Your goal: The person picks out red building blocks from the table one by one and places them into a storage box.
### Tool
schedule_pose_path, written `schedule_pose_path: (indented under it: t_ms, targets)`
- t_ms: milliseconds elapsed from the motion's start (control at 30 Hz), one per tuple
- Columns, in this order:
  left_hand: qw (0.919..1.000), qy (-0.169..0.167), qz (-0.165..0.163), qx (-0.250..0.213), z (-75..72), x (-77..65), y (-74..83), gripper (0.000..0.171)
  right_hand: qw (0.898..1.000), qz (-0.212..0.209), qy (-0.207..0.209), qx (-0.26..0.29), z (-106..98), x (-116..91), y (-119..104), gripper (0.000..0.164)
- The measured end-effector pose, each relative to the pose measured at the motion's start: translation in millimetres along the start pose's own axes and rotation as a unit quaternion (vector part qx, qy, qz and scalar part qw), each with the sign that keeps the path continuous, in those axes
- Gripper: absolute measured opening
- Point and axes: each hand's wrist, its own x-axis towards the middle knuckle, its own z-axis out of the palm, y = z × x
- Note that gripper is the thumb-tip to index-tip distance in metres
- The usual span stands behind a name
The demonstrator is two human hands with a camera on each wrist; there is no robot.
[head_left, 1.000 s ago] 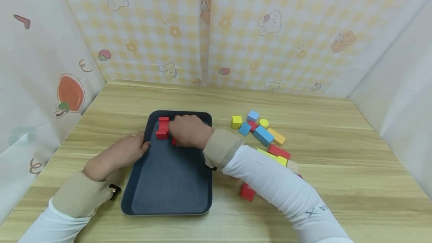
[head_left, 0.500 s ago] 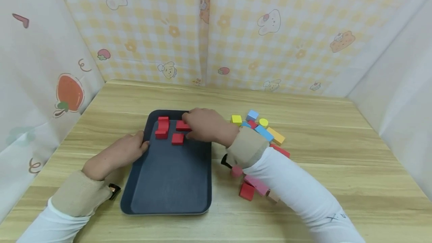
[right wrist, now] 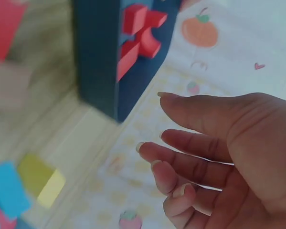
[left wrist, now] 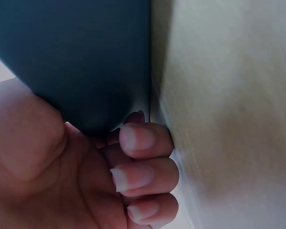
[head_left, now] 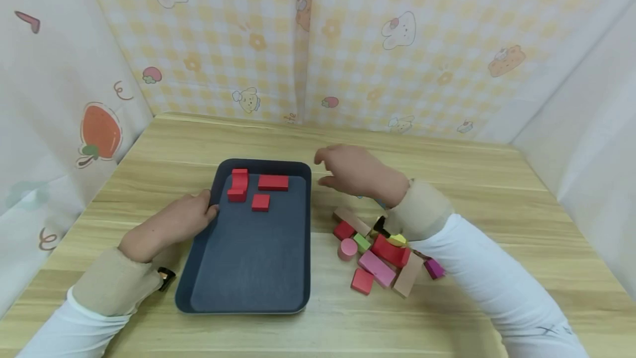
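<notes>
A dark tray (head_left: pixel 248 258) lies on the wooden table, in the head view left of centre. My left hand (head_left: pixel 171 225) grips its left rim, and the left wrist view shows curled fingers (left wrist: pixel 145 176) at the tray's edge. Inside the tray's far end are a curved red block (head_left: pixel 239 183), a rectangular red block (head_left: pixel 273 182) and a squarish red block (head_left: pixel 260 203). Beyond the tray's right rim, above the table, my right hand (head_left: pixel 360 173) holds nothing; its fingers are loosely bent in the right wrist view. It hides some blocks beneath it from the head camera.
Several loose blocks lie right of the tray, among them a pink cylinder (head_left: pixel 348 249), a pink block (head_left: pixel 377 268), a red block (head_left: pixel 362 281) and a purple block (head_left: pixel 434 268). The right wrist view shows a yellow block (right wrist: pixel 35 176) and a blue block (right wrist: pixel 8 188). A patterned curtain (head_left: pixel 223 43) hangs behind.
My right hand has let go of the rectangular red block in the tray and moved right, out past the rim. The left hand keeps its hold on the tray.
</notes>
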Motion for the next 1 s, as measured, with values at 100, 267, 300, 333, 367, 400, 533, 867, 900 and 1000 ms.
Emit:
schedule_pose_path:
  t_ms: [100, 267, 300, 333, 367, 400, 533, 867, 900, 1000]
  targets:
    - [1.0, 0.0, 0.001, 0.0, -0.4, 0.0, 0.2, 0.041, 1.0, 0.01, 0.002, -0.012, -0.1, -9.4, 13.3, 0.038]
    - [1.0, 0.003, 0.003, 0.0, -1.1, -0.5, 1.4, 0.04, 0.999, 0.043, -0.019, 0.001, 3.4, -21.0, 33.1, 0.035]
    - [1.0, 0.004, 0.004, 0.002, -1.1, -0.6, 1.7, 0.039, 0.998, 0.053, -0.026, 0.006, 4.2, -22.6, 36.7, 0.034]
    - [1.0, 0.005, 0.004, 0.002, -1.2, -0.7, 2.1, 0.039, 0.997, 0.063, -0.032, 0.011, 5.5, -24.2, 40.5, 0.033]
    - [1.0, 0.005, 0.004, 0.002, -1.3, -0.6, 2.4, 0.04, 0.997, 0.07, -0.038, 0.016, 6.7, -25.8, 44.1, 0.032]
    - [1.0, 0.005, 0.004, 0.002, -1.4, -0.7, 2.6, 0.04, 0.996, 0.077, -0.042, 0.02, 8.1, -27.0, 47.9, 0.031]
    - [1.0, 0.002, 0.001, -0.001, -1.7, -0.8, 3.0, 0.04, 0.995, 0.085, -0.046, 0.022, 15.8, -29.8, 61.7, 0.023]
    - [1.0, 0.002, 0.001, -0.008, -1.7, -1.1, 2.3, 0.038, 0.993, 0.1, -0.06, 0.033, 30.9, -28.6, 76.4, 0.012]
    - [1.0, 0.002, 0.001, -0.009, -1.7, -1.1, 2.3, 0.037, 0.992, 0.107, -0.065, 0.034, 31.6, -27.9, 76.5, 0.011]
    - [1.0, 0.002, 0.001, -0.01, -1.9, -0.9, 2.3, 0.037, 0.989, 0.126, -0.077, 0.026, 33.1, -25.7, 76.8, 0.009]
